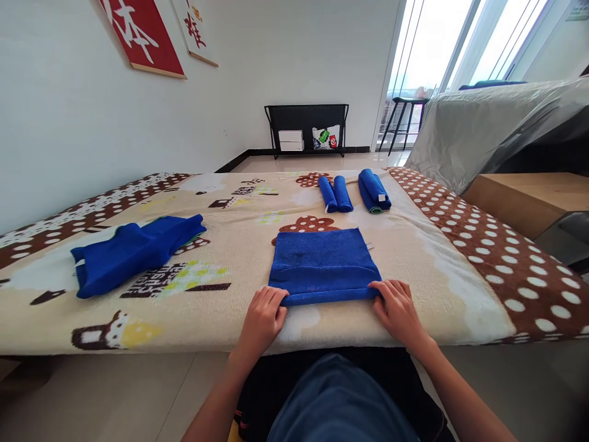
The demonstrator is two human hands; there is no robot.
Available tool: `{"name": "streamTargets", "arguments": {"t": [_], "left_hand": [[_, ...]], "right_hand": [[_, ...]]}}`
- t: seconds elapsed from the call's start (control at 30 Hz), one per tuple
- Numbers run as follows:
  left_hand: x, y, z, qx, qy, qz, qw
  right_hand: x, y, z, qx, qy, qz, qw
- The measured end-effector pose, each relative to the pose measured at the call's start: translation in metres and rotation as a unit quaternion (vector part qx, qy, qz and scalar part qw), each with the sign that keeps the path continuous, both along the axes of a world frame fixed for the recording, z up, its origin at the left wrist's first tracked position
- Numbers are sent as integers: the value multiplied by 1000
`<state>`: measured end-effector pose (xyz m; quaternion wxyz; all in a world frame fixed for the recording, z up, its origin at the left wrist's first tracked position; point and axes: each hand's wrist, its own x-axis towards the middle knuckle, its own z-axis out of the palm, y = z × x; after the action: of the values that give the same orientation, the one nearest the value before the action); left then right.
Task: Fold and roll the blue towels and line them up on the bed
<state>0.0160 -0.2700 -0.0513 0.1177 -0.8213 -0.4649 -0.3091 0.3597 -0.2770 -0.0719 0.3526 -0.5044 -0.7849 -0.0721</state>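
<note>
A blue towel [324, 255] lies spread as a rectangle on the patterned blanket in front of me, its near edge turned over into a narrow roll. My left hand [264, 313] is closed on the left end of that roll, thumb and fingers pinching it. At the right end my right hand [396, 310] grips the same roll in the same way. Farther back lie two slim rolled blue towels [335, 194] side by side, with a thicker rolled blue towel [374, 190] to their right. A loose, crumpled blue towel [138, 252] rests at the left.
The blanket [239, 245] has brown polka-dot borders and covers a bed-like surface whose near edge is just before my body. A cardboard box [529, 196] and plastic-covered furniture [488, 123] stand at the right. A black rack [307, 126] stands by the far wall.
</note>
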Motion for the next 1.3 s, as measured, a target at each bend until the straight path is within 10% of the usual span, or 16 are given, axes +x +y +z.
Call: {"name": "streamTargets", "arguments": {"t": [0.3,0.53,0.73,1.03,1.3], "left_hand": [[-7,-16,10,-37,8,-2,999],[29,-18,13,-32,89,154,984],[82,-16,5,-3,73,-37,997],[26,-15,-6,-11,43,106,993],[91,-7,5,-58,70,-39,995]], "right_hand": [[-1,-19,10,-50,7,20,999],[-38,-14,12,15,-52,-134,990],[-80,-11,8,-7,-57,68,996],[-25,-9,8,-7,-85,-112,990],[-87,-5,14,-30,-68,18,997]]}}
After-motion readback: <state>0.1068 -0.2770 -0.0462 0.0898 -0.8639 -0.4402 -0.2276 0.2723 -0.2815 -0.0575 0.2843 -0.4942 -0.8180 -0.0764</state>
